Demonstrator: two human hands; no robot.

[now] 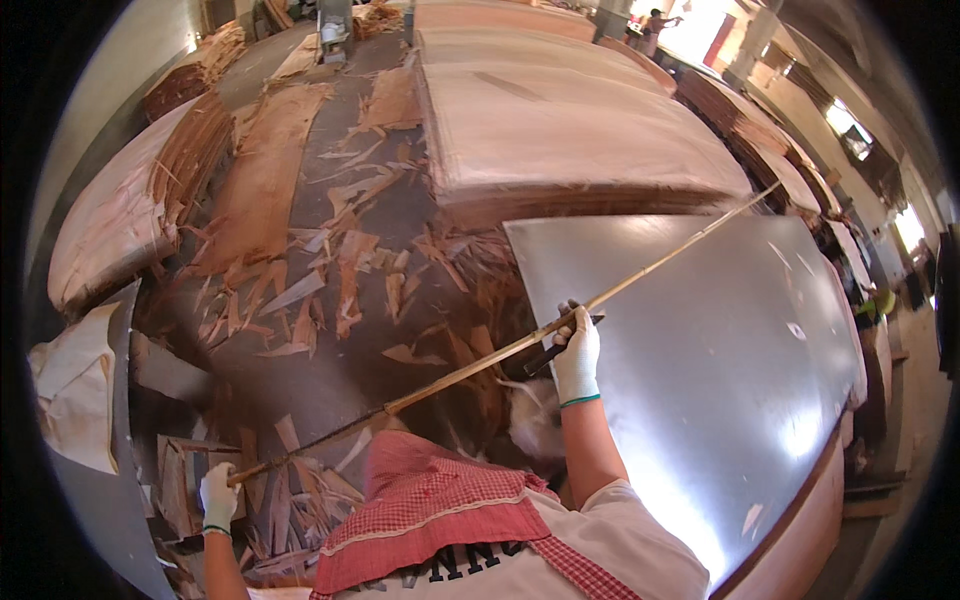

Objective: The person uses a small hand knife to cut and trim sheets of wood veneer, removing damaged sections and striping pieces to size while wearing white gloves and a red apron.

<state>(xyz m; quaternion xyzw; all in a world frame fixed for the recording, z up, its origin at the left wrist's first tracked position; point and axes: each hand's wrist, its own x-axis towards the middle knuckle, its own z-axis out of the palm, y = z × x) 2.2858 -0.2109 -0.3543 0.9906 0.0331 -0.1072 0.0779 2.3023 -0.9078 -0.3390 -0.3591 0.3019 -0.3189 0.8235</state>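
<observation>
We see: smooth, glossy metal-looking sheet (690, 350) | smooth wooden-looking pole (470, 370) | matt wood stack (580, 130), rough-edged | rough, splintered wood scraps (349, 290) | our matt cloth apron (430, 510)

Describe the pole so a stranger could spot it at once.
Find the big shiny sheet at right. From over it, the pole slants down left through the right hand to the left hand. Unlike the ragged scraps, it is long, slender and held in both hands.

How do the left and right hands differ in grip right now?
The left hand grips the long stick at one end; the right hand grips it partway along. The right hand also holds a dark object, while the left hand shows only the stick. Both wear white gloves edged green.
</observation>
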